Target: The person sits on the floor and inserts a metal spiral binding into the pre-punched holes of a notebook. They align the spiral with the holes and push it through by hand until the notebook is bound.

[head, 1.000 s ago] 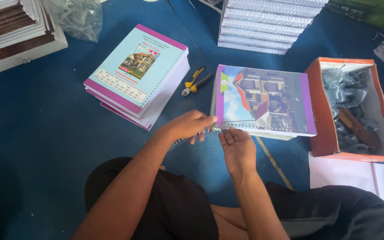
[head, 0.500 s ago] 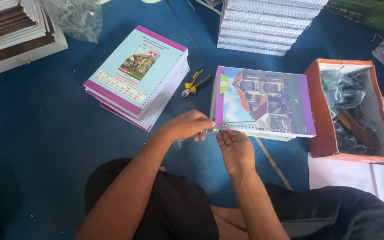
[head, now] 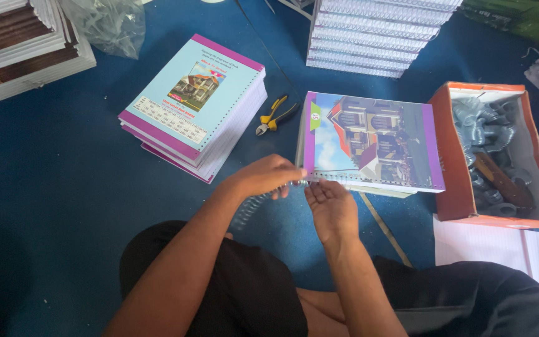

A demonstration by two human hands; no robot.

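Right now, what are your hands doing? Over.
Left hand pinching spiral binding coil. Right hand at calendar punched edge. Pliers lying clear.

My left hand [head: 268, 176] & right hand [head: 329, 206] pinch a wire spiral coil [head: 254, 203] at the near edge of the notebook [head: 369, 140]. Pliers [head: 276, 114] just beside it, orange box [head: 450, 187] w/ coils to the right.

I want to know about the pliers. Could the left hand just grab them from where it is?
Probably yes: the pliers lie on open blue floor just beyond the left hand, nothing between, though that hand is pinching a wire coil.
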